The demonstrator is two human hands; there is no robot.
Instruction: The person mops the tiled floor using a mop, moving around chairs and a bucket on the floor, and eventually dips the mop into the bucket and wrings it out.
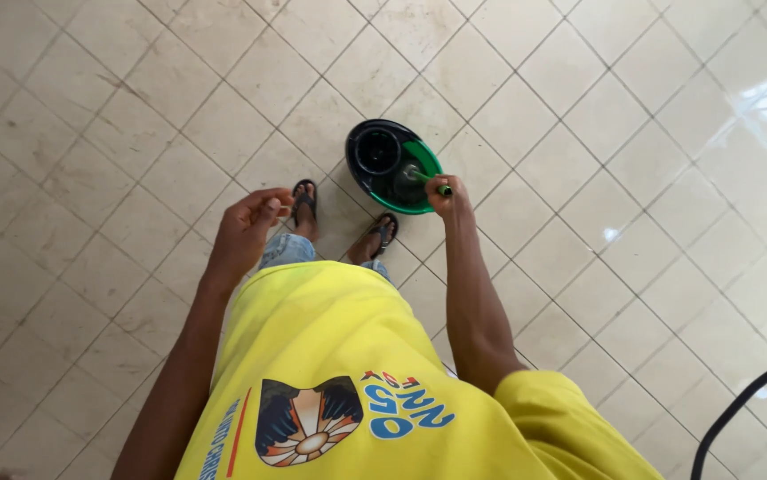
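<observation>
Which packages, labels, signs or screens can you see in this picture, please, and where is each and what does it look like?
No packages, signs or screens.
Printed emblem: front of the yellow shirt, low in the picture; shield-like, dark blue with orange and white rays.
Blue lettering: beside the emblem on the shirt, seen upside down.
Orange stripe with small lettering: left of the emblem.

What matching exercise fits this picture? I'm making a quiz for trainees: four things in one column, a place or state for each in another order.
Things:
1. right hand
2. left hand
3. green bucket
4. black cable

Places or states:
A. loosely curled, holding nothing
B. lower right corner of the floor
C. on the tiles in front of the feet
D. closed on a green handle

Pairs: 1-D, 2-A, 3-C, 4-B
</observation>
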